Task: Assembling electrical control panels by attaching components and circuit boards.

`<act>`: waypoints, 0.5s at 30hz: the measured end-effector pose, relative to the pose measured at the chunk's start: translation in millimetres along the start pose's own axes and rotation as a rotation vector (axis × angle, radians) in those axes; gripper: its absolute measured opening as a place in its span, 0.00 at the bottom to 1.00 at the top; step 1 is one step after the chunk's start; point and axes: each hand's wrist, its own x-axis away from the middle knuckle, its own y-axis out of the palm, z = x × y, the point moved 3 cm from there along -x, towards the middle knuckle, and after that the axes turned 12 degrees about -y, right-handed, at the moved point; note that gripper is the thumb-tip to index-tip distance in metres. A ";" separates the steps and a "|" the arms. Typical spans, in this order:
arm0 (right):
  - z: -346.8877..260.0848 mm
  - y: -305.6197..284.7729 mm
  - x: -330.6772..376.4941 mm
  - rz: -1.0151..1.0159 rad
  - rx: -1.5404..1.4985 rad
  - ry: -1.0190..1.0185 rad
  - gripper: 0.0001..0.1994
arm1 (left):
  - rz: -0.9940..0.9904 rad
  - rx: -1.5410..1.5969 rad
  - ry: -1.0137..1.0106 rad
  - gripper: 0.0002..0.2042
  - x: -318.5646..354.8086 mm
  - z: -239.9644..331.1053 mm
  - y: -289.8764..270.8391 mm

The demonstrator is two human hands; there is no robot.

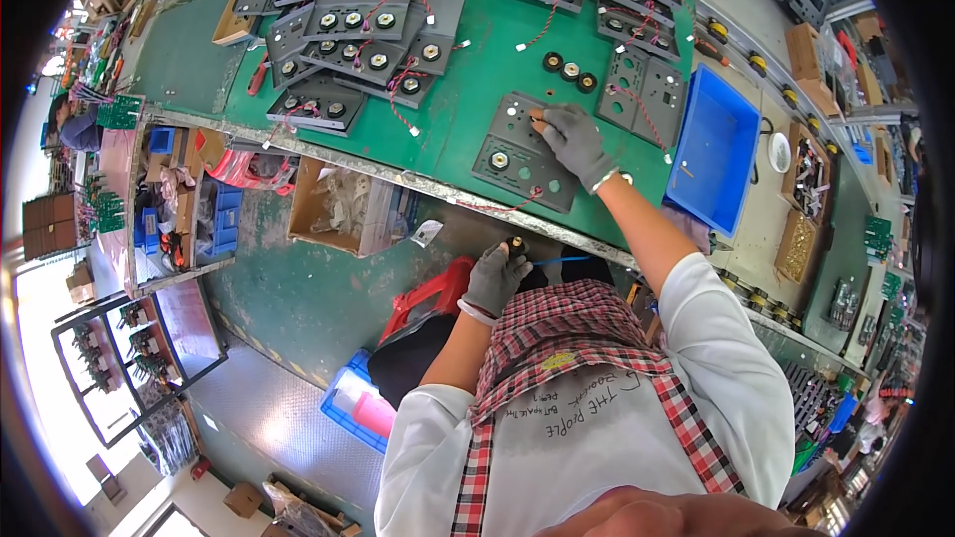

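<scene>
A grey metal panel (517,124) with round holes lies on the green bench at the front edge. One black round part with a brass-coloured centre (499,160) sits on it, and a thin red wire trails off its near end. My right hand (575,139), in a grey glove with bare fingertips, is over the panel's right side. Its fingers are pinched together at the surface, and what they hold, if anything, is hidden. Below the bench edge, close to my apron, my left hand (492,280) is gloved too. Its fingers grip another black round part (514,245) with a brass centre.
Several black round parts (570,71) stand beyond my right hand, beside another grey panel (640,94). A blue tray (712,149) is at the right. Stacked panels with wires (363,15) fill the far left; a red-handled screwdriver (258,77) lies beside them. Underneath is a cardboard box (328,204).
</scene>
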 end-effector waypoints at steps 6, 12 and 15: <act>-38.9 29.3 22.0 -0.088 0.074 -0.182 0.08 | 0.144 -0.019 0.125 0.10 -28.1 -2.1 -47.9; -70.9 24.5 63.9 -0.070 0.043 -0.137 0.06 | 0.177 -1.318 0.607 0.16 -17.1 -7.8 -31.8; -65.1 22.3 64.8 -0.095 -0.008 -0.082 0.08 | 0.031 0.089 0.086 0.16 -2.9 -6.4 17.6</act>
